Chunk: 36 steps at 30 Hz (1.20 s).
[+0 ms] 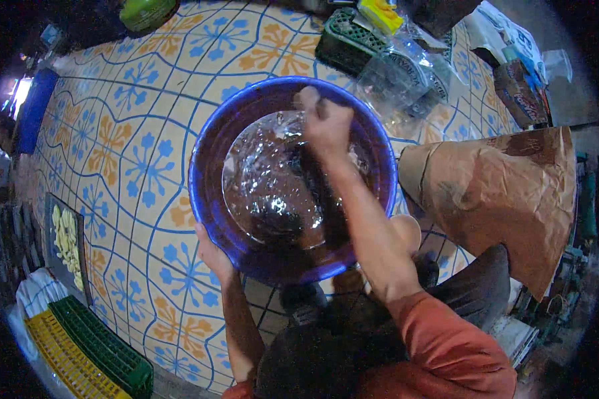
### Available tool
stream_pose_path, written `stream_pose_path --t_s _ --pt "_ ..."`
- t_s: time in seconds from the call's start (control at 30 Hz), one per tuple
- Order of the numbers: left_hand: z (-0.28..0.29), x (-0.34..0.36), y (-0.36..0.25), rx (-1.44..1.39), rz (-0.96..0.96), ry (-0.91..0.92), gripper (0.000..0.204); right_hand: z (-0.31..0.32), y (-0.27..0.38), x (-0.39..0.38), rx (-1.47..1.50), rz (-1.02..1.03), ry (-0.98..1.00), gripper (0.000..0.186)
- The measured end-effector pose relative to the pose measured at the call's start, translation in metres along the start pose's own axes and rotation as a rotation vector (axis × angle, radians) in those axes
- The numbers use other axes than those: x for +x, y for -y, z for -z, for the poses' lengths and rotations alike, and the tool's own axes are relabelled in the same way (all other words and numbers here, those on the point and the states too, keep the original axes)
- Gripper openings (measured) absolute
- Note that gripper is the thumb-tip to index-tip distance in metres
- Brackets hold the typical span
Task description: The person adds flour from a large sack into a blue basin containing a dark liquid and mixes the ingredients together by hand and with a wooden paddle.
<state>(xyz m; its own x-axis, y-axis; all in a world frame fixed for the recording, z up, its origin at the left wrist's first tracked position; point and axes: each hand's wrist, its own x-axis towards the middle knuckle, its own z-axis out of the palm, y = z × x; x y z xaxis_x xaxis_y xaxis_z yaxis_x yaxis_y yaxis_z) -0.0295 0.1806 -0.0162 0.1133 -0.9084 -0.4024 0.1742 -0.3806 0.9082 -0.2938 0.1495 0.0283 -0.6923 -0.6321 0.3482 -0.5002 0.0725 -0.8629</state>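
Observation:
A round, blue-purple plastic basin (205,133) stands in front of me, with brown, glossy liquid (273,199) inside that throws bright reflections. Pale bits show at the liquid's edges. Against the basin's near-left outer side, my left hand (214,256) holds the wall below the rim. My right hand (329,126) is over the far right part of the basin, its fingers curled into a fist and partly smeared by motion. Whatever it may grip is hidden. A dark shadow of the arm falls across the liquid.
On the right stands a large brown paper sack (499,179), with a small tan bowl (407,233) between it and the basin. A green crate (346,43) and clear plastic bags (406,73) are beyond. Lower left are green (103,346) and yellow crates (73,356), and a dark tray (52,219) bearing pale pieces.

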Motion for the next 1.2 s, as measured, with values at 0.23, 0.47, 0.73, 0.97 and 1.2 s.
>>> stream_pose_path --t_s 0.23,0.47,0.73,0.97,1.2 --pt "0.005 0.002 0.000 0.028 0.024 0.021 0.046 0.026 0.027 -0.136 0.488 0.040 0.281 0.017" --pt "0.017 0.017 0.019 -0.039 0.011 0.066 0.049 0.052 -0.034 0.004 0.305 -0.350 -0.280 0.033" --pt "0.006 0.016 0.012 0.086 0.073 -0.087 0.041 -0.077 0.034 0.074 0.294 -0.015 -0.047 0.038" --pt "0.012 0.013 0.000 0.348 0.021 -0.172 0.040 -0.129 0.039 -0.082 0.318 0.581 0.794 0.013" --pt "0.019 0.017 0.020 -0.084 0.027 -0.013 0.038 0.000 0.028 -0.084 0.280 0.169 0.582 0.025"
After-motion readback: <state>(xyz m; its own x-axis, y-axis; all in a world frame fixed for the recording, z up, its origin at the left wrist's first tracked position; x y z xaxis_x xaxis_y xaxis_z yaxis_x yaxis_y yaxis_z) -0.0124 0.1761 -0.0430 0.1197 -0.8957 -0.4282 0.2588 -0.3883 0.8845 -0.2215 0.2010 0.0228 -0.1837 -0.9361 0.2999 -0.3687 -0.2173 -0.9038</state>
